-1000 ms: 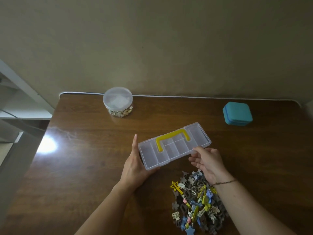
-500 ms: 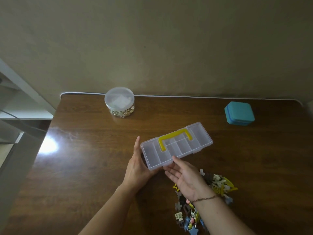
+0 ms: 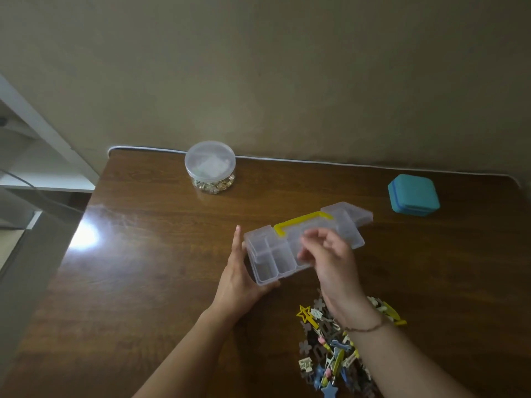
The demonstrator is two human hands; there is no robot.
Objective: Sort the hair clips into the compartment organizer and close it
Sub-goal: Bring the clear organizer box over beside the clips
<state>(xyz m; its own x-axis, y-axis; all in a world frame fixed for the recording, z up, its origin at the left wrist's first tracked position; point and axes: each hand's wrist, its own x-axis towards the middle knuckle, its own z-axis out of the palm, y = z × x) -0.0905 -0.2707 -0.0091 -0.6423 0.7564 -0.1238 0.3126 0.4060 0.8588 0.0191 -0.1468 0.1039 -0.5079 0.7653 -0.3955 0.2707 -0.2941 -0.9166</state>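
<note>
Lid now lifting: half a second ago organizer (image 3: 304,242) lay shut, centre frame on tabletop (image 3: 143,254); now clear lid rises at near edge, yellow handle (image 3: 301,221) tipping back, empty compartments showing at left end. Sorting can likely start soon.

Right hand (image 3: 327,254) moved up from near edge, fingers pinched on lid, blurred. Left hand (image 3: 238,277) open, flat against organizer's left end, bracing. Hair clips (image 3: 330,354) heaped lower right, untouched.
</note>
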